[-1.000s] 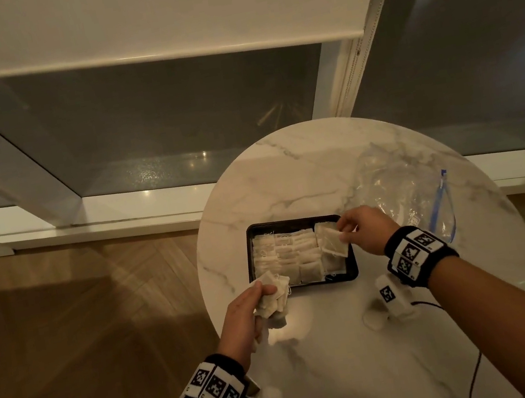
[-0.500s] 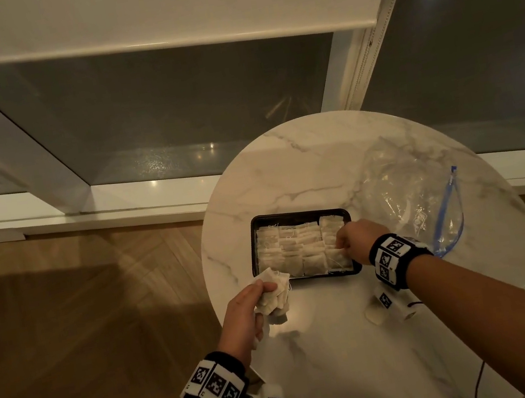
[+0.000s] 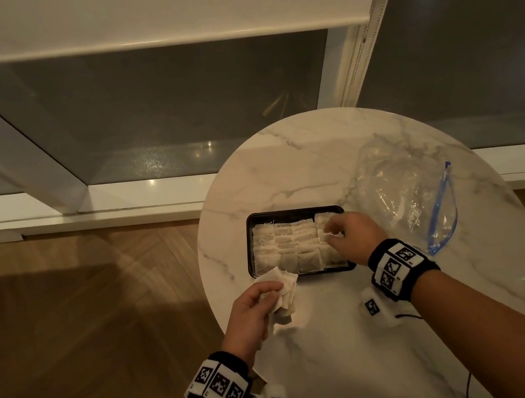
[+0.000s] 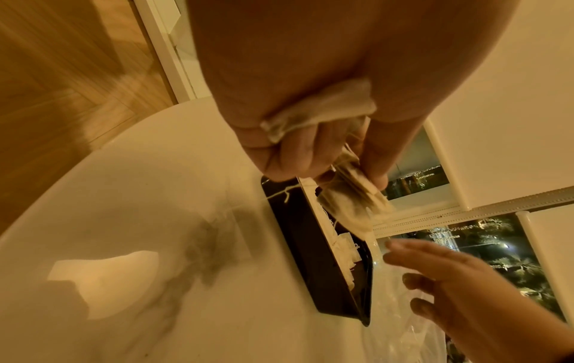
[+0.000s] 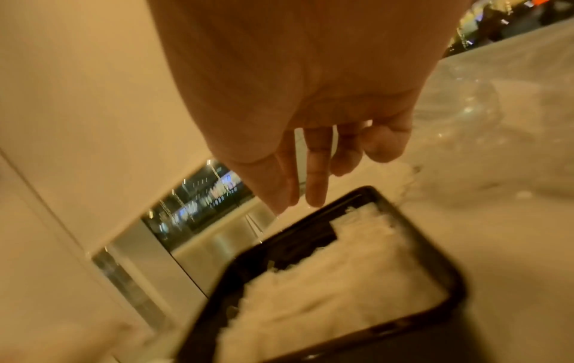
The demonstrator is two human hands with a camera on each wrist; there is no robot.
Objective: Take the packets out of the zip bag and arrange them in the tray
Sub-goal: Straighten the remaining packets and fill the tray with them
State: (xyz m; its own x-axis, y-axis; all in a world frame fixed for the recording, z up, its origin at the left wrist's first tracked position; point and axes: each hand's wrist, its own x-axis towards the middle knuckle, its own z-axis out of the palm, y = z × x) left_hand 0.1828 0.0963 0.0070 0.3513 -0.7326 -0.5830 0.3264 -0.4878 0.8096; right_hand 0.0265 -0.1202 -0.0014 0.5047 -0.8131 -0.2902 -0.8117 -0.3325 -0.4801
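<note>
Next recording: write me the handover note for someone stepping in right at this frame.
Left hand: grips a bunch of packets just in front of the tray's near-left corner.
Right hand: open, fingers loose above the right end of the tray, holding nothing.
Zip bag: lies to the right of the tray on the table and looks empty.
Done: the tray is nearly filled with rows of packets.
Left: place the left hand's bunch.

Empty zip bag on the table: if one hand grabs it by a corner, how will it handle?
Probably floppy: the zip bag lies crumpled and slumped on the marble table, holding no shape. Likely very light, since it looks clear and empty. A push may slide or bunch it rather than move it cleanly; the blue zip strip looks like the firmest grab point.
</note>
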